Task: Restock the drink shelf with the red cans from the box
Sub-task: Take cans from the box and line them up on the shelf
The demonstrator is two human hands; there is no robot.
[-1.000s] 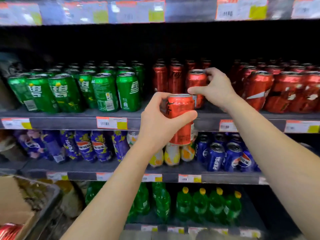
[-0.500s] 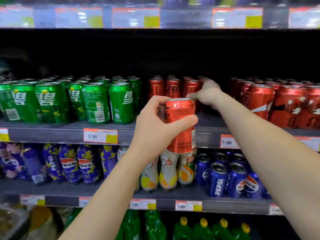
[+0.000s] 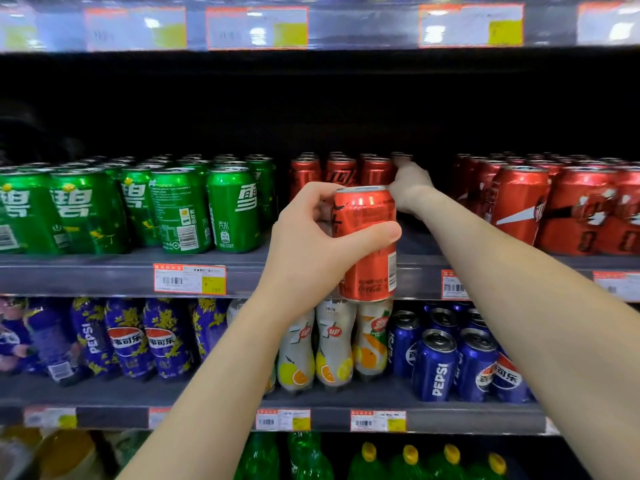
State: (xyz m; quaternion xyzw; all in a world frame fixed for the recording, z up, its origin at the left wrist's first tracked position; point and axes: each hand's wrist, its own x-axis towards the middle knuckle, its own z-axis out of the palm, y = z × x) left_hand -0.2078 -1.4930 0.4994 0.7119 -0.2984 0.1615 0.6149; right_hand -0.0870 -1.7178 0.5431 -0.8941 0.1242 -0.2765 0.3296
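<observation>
Gripping a can (image 3: 367,244) with my left hand (image 3: 308,247), I'm stretching my right hand (image 3: 412,188) beyond it; I cannot tell its grip.

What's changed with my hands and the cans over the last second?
The right hand moved from the shelf front deep into the row of red cans, apparently pushing its can back; its grip is now hidden. The left hand still holds its red can before the shelf. The green cans stayed put.

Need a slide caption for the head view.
Restocking: left hand holds a red can before the shelf while right hand reaches among shelved red cans.
</observation>
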